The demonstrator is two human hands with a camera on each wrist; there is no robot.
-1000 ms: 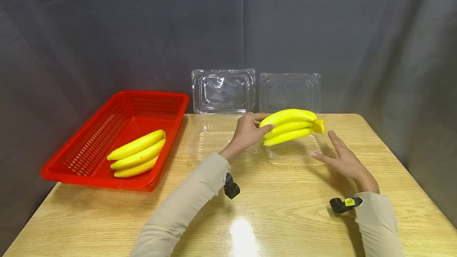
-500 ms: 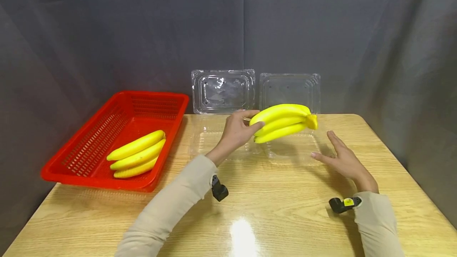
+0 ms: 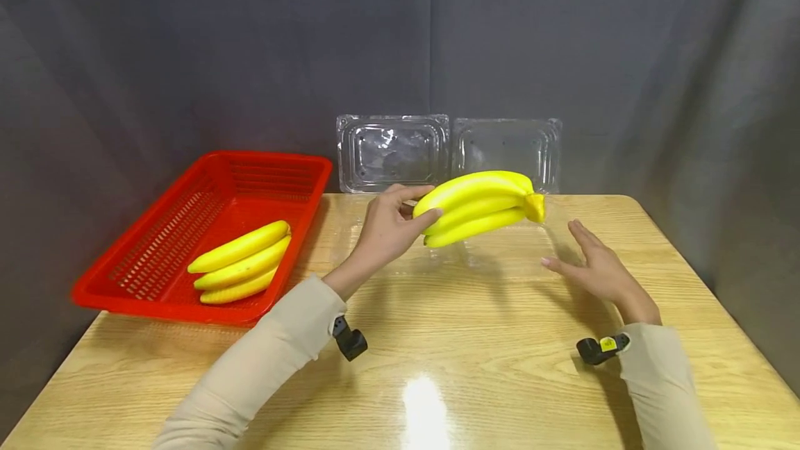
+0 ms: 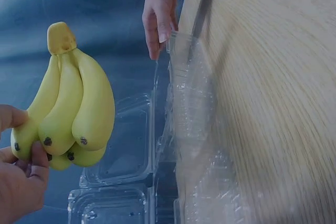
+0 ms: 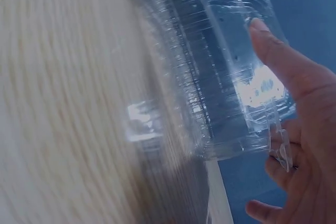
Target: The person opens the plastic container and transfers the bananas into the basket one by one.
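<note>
Banana bunch [image 3: 476,207] held above clear tray [image 3: 500,255]; another fills red basket [image 3: 156,276].

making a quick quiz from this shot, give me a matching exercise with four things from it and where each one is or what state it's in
Things:
1. left hand
2. right hand
3. banana bunch in the basket
4. clear clamshell lids

Places or states:
a. standing upright at the far edge of the table
b. lying inside the red basket
c. fingers straight, at the edge of the clear plastic tray
d. gripping the tip end of a raised banana bunch

Pairs: 1-d, 2-c, 3-b, 4-a
</note>
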